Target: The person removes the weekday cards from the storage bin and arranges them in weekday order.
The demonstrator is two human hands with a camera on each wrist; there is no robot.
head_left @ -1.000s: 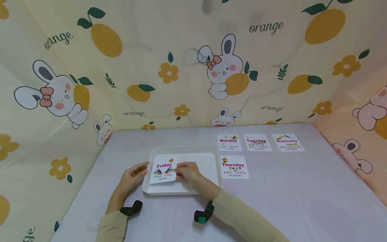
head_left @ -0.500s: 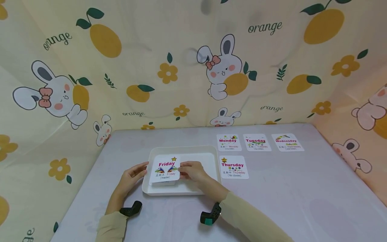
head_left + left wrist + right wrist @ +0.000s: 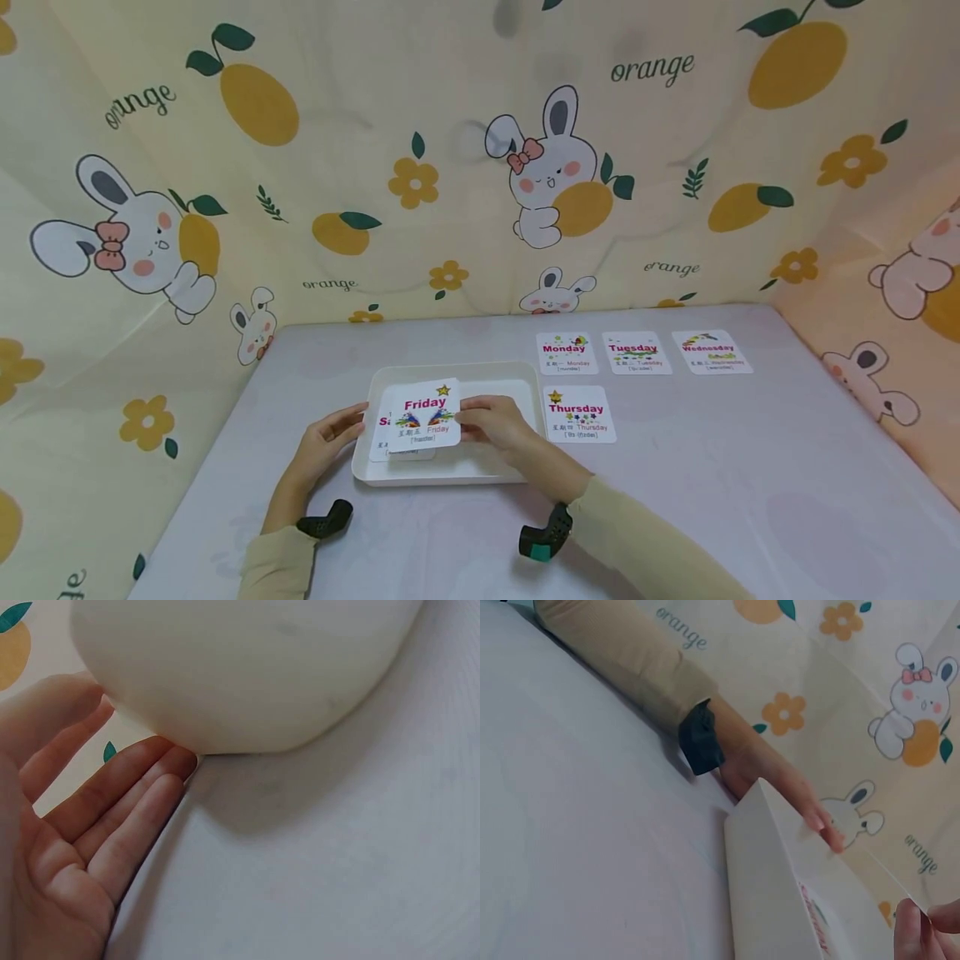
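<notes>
Friday card (image 3: pixel 424 417): we hold it raised over the left part of the tray, tilted, its printed face toward the head camera.
Right hand (image 3: pixel 495 427): we pinch the card's right edge between thumb and fingers.
Left hand (image 3: pixel 326 446): we keep it unclenched, fingers nearly straight, their tips touching the tray's left edge.
White tray (image 3: pixel 480 472): we see it flat on the table (image 3: pixel 750 483), in front of us.
Card underneath (image 3: pixel 380 447): we find it lying in the tray, partly covered from our view; only "Sa" reads clearly.
Thursday card (image 3: pixel 577 423): we see it just beside the tray's right edge, on the table.
Back row: we read Monday card (image 3: pixel 567 358), Tuesday card (image 3: pixel 637 358) and Wednesday card (image 3: pixel 711 357) from left to right, beyond Thursday.
</notes>
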